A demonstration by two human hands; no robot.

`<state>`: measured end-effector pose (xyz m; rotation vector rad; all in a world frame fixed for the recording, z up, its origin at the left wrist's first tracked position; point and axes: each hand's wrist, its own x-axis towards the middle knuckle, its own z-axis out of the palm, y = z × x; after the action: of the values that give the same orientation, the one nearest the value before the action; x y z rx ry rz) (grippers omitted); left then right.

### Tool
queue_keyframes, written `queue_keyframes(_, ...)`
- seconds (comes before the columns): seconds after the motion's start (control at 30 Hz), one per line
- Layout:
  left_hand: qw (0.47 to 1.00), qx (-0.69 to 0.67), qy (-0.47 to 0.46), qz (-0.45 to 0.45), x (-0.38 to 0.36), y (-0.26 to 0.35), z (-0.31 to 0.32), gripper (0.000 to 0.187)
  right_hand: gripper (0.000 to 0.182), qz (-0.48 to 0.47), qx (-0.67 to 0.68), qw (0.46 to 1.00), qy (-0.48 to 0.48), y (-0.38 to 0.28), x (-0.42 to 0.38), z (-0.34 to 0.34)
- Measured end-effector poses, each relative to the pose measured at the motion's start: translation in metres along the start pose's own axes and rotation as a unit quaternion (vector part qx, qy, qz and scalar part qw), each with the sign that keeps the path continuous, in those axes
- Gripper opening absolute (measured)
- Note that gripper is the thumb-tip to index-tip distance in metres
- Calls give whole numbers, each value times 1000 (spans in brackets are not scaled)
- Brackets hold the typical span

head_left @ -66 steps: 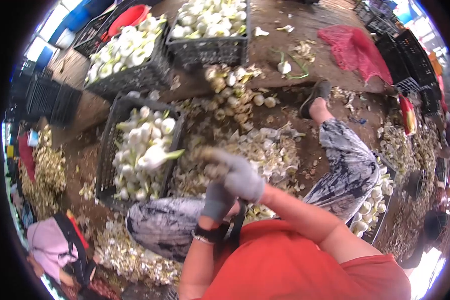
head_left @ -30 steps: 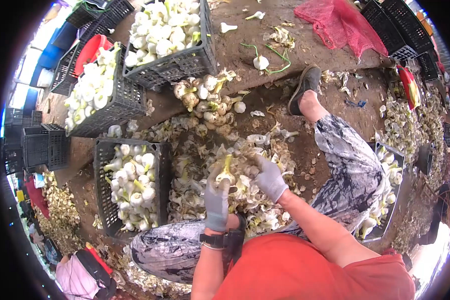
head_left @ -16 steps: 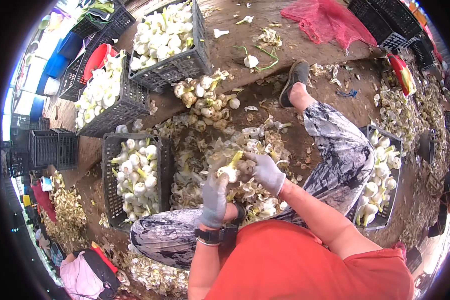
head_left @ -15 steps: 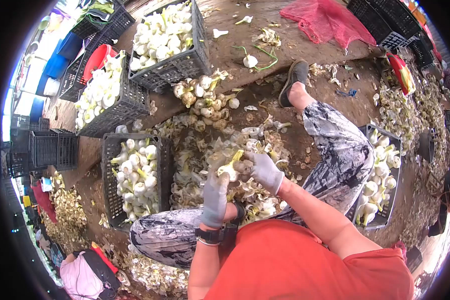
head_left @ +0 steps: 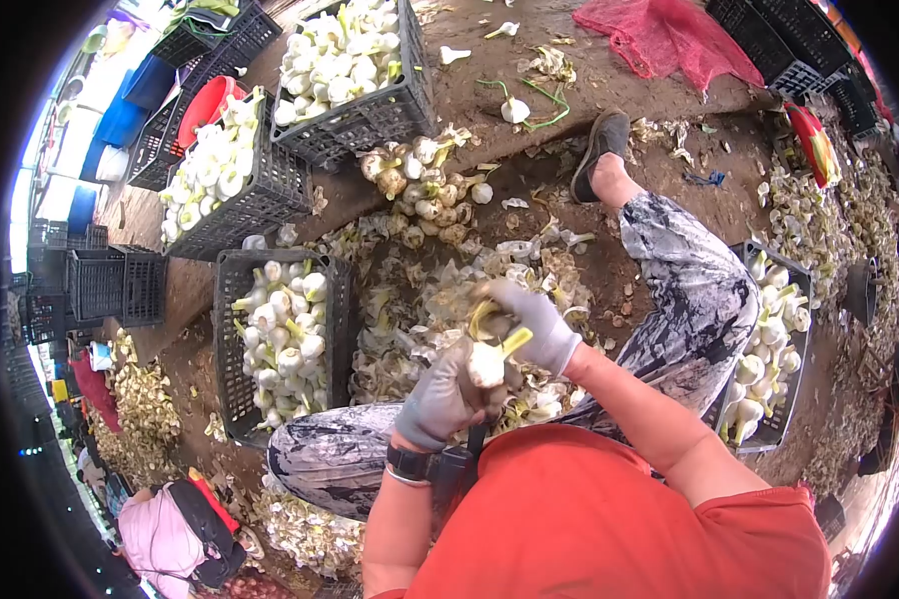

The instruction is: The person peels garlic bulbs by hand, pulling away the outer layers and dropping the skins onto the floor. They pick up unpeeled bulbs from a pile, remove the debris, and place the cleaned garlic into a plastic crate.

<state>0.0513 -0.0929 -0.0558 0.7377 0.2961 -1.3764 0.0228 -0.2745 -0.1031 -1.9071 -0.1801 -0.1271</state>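
My gloved left hand point(head_left: 442, 401) is closed around a white garlic bulb point(head_left: 487, 367), whose short yellow-green stem points up and to the right. Just above it, the fingers of my gloved right hand point(head_left: 531, 324) are curled and partly blurred. A yellowish strip of garlic peel point(head_left: 481, 319) hangs at those right fingers, close to the bulb. Below both hands lies a heap of loose garlic peel point(head_left: 400, 344) between my legs. Beyond it sits a pile of unpeeled garlic bulbs point(head_left: 430, 205), with roots and dirt on them.
A black crate point(head_left: 232, 399) of cleaned garlic stands at my left, another crate point(head_left: 784, 414) by my right leg. Two more full crates point(head_left: 365, 130) are farther up left. A pink net point(head_left: 659, 40) lies on the ground ahead. A person in a pink top point(head_left: 160, 539) is at lower left.
The left hand has turned and moved slightly right and down, so the bulb's stem now points right. The right hand has shifted up a little beside it. The whole view has moved slightly.
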Motion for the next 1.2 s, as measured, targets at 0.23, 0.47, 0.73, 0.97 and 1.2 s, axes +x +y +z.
queue_keyframes(0.23,977,20,115,179,14,-4,2,26,33,311,442,840,54,-7,-25,0)
queue_keyframes(0.47,632,670,177,347,1,-10,-43,36,15,331,473,774,259,33,-24,-6)
queue_keyframes(0.73,692,576,304,311,15,-10,-17,55,18,333,442,795,249,13,-17,2)
queue_keyframes(0.97,798,423,181,388,29,-5,-11,63,28,341,282,882,162,-5,-10,13)
queue_keyframes(1.2,879,273,192,341,14,-2,-2,57,13,353,223,896,151,-5,-16,23)
